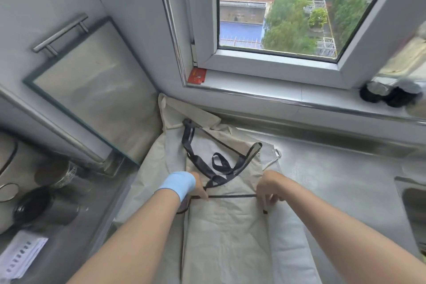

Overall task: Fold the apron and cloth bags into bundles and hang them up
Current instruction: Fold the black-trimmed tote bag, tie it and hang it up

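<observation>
My cloth bag (226,233) lies flat on the steel counter (334,180) in the lower middle of the picture. It sits on top of more pale cloth (147,180). My left hand (198,185) and my right hand (268,188) are side by side in the middle, one at each end of the bag's thin black edge (232,196). The fingers of both hands are curled and pinch that edge, so it is pulled straight between them. The black handles (221,166) lie in loops just above my hands. To fold this well, I think I should keep the edge tight and tuck the handles in so they don't flop out. Then I should lay the edge down even and press the fold flat.
</observation>
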Tool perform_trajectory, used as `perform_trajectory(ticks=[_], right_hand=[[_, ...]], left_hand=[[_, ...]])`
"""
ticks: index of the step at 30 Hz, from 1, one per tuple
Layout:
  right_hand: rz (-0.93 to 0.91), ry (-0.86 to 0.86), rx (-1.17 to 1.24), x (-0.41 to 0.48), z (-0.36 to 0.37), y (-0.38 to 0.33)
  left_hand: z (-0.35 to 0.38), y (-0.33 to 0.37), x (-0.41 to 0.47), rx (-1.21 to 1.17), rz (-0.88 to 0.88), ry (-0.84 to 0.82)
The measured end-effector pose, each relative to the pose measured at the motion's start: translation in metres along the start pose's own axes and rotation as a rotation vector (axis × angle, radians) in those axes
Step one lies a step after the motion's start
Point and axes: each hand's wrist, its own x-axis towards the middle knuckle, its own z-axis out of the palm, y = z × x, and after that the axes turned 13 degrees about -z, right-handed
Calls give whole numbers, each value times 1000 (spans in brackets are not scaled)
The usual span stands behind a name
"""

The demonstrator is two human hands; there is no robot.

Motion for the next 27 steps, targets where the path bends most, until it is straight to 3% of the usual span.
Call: perform_trajectory(ticks=[1,2,3,5,7,10,13,17,19,23,27], right_hand=[[35,-28,1,-5,-6,-3],[43,60,11,-6,-12,-5],[19,253,15,-4,-16,-6],[-151,687,-35,-2,-22,-13],[-447,827,-184,3,-23,-24],[-682,600,-439,23,-16,-39],[-553,429,-547,41,-6,-55],[-387,365,-556,58,6,-70],[-397,366,-414,62,1,-74],[-435,607,304,62,-35,-82],[-511,860,605,52,-61,-93]], left_hand=[[-6,0,-4,30,-13,-64],[-12,2,-5,54,-8,-85],[-18,4,-7,63,12,-48],[-29,12,-6,-5,67,176],[-34,21,3,-153,136,395],[-34,33,15,-264,280,510],[-25,39,29,-101,329,521],[-21,30,48,-89,305,368],[-20,22,56,-91,286,355],[-27,16,55,-242,248,271],[-49,23,36,-543,366,478]])
